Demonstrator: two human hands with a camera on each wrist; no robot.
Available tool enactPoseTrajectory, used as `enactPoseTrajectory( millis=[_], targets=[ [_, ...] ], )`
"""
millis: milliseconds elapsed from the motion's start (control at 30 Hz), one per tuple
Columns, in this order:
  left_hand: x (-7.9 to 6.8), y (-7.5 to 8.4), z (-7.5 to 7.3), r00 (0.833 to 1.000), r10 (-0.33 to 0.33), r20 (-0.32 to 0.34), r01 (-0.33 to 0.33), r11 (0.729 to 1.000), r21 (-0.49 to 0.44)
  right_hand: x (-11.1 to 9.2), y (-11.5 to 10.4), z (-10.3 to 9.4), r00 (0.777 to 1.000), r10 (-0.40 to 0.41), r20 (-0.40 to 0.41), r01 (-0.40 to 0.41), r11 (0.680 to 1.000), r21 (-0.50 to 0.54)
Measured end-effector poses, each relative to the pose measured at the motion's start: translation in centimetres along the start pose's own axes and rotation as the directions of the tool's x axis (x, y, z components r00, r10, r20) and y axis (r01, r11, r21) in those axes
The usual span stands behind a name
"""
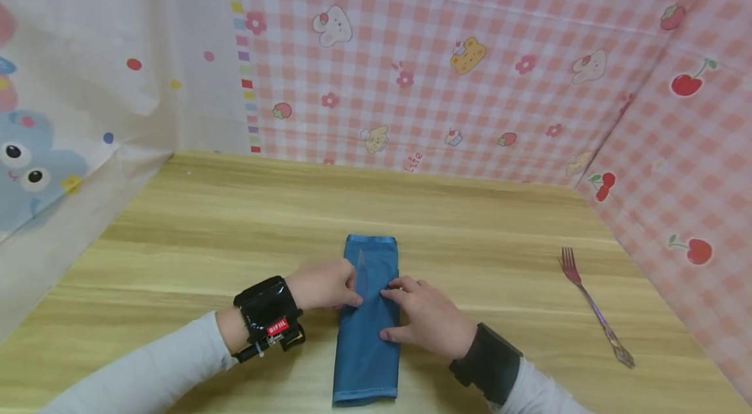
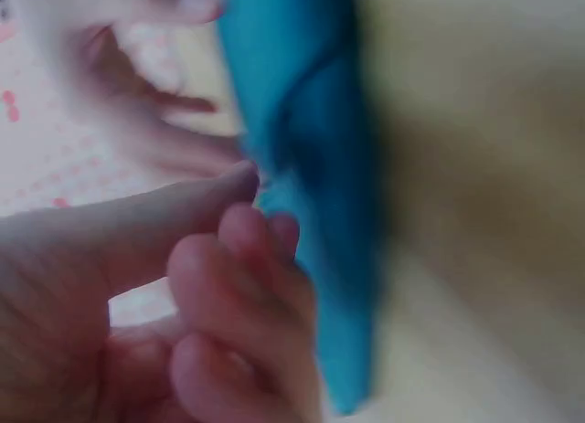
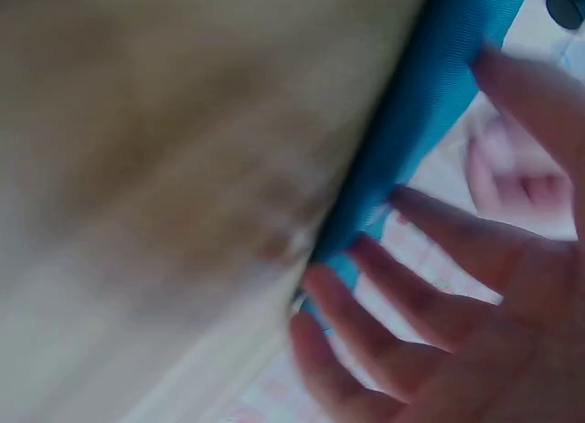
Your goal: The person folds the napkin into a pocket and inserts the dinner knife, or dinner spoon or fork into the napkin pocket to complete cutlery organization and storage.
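Observation:
A blue cloth (image 1: 367, 342), folded into a long narrow strip, lies lengthwise on the wood-grain table. At its left edge my left hand (image 1: 326, 283) pinches the fabric between thumb and curled fingers. A crease runs across the cloth (image 2: 315, 103) by those fingertips in the left wrist view. Beside my left thumb a pointed grey-blue patch (image 1: 361, 273) shows on the strip; whether it is a fold or a separate thing I cannot tell. From the right, my right hand (image 1: 431, 316) rests its spread fingers on the cloth's edge. Its fingertips (image 3: 370, 249) touch the cloth in the right wrist view.
To the right on the table (image 1: 264, 205) lies a metal fork (image 1: 593, 303), tines pointing away from me. A pink checked sheet (image 1: 435, 94) stands up behind the table and along its right side. A pale patterned sheet (image 1: 100, 94) hangs on the left.

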State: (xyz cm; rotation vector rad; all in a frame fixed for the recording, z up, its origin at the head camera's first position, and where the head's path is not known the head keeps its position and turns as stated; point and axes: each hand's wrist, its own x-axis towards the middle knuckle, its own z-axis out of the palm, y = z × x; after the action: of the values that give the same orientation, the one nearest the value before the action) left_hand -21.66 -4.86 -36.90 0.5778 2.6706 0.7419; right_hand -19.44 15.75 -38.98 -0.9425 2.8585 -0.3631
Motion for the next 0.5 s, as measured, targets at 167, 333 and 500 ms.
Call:
enactPoseTrajectory(
  millis=[167,333,500],
  targets=[
    [2.3,3.9,-1.3,0.977,0.139,-0.164,-0.142,0.99,-0.003,-1.3,2.3,-1.5,0.976,0.095,-0.195,-0.072,0.99,0.123],
    [7.1,8.8,0.6,0.963,0.225,-0.151,-0.235,0.971,-0.048,-5.2,8.1,-4.6,0.904,0.285,-0.32,-0.256,0.958,0.129],
    [12.4,13.4,5.2,0.978,0.205,-0.03,-0.203,0.922,-0.329,-11.1,15.7,-6.8,0.819,0.493,-0.294,-0.497,0.865,0.068]
  ],
)
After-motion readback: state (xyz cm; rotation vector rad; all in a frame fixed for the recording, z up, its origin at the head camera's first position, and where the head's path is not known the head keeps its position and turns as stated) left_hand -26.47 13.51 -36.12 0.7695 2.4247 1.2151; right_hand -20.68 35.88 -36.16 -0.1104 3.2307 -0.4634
